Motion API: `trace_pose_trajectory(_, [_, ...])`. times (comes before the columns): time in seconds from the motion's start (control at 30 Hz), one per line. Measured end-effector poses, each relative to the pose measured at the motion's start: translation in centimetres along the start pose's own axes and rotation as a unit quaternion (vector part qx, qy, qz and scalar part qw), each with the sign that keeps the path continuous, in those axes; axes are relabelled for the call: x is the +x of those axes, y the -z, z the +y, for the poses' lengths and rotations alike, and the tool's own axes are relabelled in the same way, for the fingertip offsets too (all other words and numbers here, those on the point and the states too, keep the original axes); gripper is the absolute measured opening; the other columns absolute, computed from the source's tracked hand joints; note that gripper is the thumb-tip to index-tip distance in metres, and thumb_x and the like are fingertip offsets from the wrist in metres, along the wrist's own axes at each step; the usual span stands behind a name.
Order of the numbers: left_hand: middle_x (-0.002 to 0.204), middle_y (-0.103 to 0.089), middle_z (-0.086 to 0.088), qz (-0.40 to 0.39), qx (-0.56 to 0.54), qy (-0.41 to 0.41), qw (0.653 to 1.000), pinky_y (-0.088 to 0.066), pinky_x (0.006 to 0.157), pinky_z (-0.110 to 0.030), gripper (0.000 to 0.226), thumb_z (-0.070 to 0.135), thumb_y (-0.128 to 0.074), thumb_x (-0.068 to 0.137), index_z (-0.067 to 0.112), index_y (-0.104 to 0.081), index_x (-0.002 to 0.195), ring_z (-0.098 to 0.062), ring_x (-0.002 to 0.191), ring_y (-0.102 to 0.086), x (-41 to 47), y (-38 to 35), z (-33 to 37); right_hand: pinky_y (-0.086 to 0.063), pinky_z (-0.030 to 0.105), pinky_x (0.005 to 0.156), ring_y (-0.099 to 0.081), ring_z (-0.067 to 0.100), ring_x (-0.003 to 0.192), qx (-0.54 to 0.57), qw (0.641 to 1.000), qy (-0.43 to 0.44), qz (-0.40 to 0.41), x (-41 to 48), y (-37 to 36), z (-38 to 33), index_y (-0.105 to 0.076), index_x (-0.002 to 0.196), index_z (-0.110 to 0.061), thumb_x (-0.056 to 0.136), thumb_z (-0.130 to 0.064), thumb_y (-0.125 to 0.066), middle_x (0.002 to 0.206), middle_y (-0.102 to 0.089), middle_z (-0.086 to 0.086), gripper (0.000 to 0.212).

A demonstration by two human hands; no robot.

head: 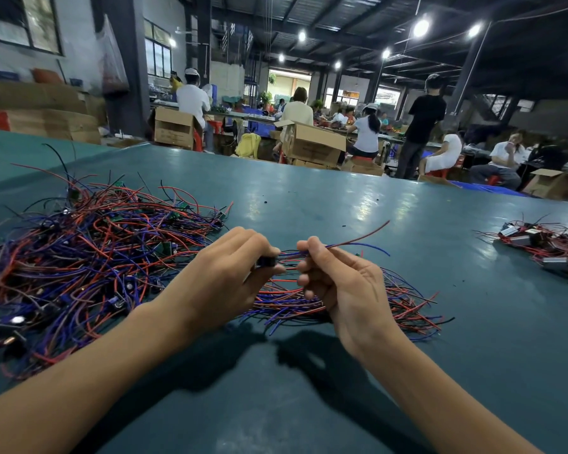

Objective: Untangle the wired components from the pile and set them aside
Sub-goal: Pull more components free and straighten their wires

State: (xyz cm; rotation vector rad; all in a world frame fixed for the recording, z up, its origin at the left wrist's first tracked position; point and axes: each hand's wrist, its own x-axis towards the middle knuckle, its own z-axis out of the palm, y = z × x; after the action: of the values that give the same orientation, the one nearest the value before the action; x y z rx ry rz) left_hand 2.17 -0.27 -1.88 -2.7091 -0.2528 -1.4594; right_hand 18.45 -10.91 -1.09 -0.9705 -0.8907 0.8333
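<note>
Forearms [79,381] reach over the bench [341,198]; left fingers [243,238] pinch a black component [265,261], right fingers [313,248] grip its wires [289,255], stretched left-to-right between them.

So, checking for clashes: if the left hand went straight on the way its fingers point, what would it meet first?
Likely the right hand. The left hand, holding a black part, points right at it; only the wires span the gap. Depth is unclear.
</note>
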Motion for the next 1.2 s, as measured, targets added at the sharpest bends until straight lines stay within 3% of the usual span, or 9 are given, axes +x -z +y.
trace_pose_trajectory(0.4, [0.084,-0.066,-0.008,-0.027,0.008,0.108,0.994,-0.055,0.067,-0.044,0.022,0.010,-0.084,0.080,0.000,-0.067,0.089,-0.026,0.076,-0.060,-1.4,0.2,-3.6,-0.053,0.022,0.055,-0.064,0.017,0.062,0.033,0.999,0.029,0.026,0.7,1.6,-1.2,-0.080,0.092,-0.002,0.084,-0.025,-0.070,0.076,-0.069,0.012,0.026])
trace_pose_trajectory(0.53, [0.088,-0.067,-0.005,-0.027,-0.014,0.127,0.991,-0.055,0.071,-0.043,0.022,0.014,-0.083,0.082,0.002,-0.066,0.091,-0.023,0.078,-0.060,-1.6,-0.1,-3.6,-0.054,0.024,0.054,-0.066,0.018,0.063,-0.010,0.994,0.042,0.096,1.0,1.6,-0.5,-0.081,0.088,-0.003,0.081,-0.027,-0.074,0.077,-0.071,0.014,0.026])
trace_pose_trajectory(0.73, [0.088,-0.067,-0.005,-0.047,-0.036,0.113,0.992,-0.054,0.070,-0.044,0.023,0.017,-0.082,0.084,0.004,-0.064,0.090,-0.024,0.080,-0.060,-1.6,-1.1,-3.0,-0.060,0.040,0.062,-0.066,0.022,0.060,-0.179,0.955,0.112,0.210,1.7,2.8,0.3,-0.080,0.085,-0.008,0.092,-0.020,-0.074,0.068,-0.073,0.010,0.015])
trace_pose_trajectory(1.0, [0.085,-0.065,0.001,-0.045,-0.033,0.089,0.994,-0.052,0.067,-0.042,0.023,0.020,-0.081,0.084,0.007,-0.064,0.090,-0.022,0.077,-0.056,-1.6,-1.3,-2.7,-0.054,0.029,0.052,-0.063,0.020,0.049,-0.193,0.936,0.131,0.263,1.9,3.2,-0.3,-0.078,0.063,-0.014,0.086,-0.018,-0.081,0.059,-0.068,0.010,0.023])
trace_pose_trajectory(1.2, [0.088,-0.067,-0.001,-0.035,-0.021,0.043,0.998,-0.052,0.069,-0.040,0.021,0.022,-0.078,0.088,0.007,-0.071,0.102,-0.023,0.077,-0.059,-1.4,-1.0,-2.1,-0.049,0.026,0.045,-0.055,0.014,0.042,-0.212,0.922,0.141,0.292,2.1,4.0,-0.4,-0.077,0.062,-0.021,0.085,-0.025,-0.079,0.052,-0.064,0.001,0.024])
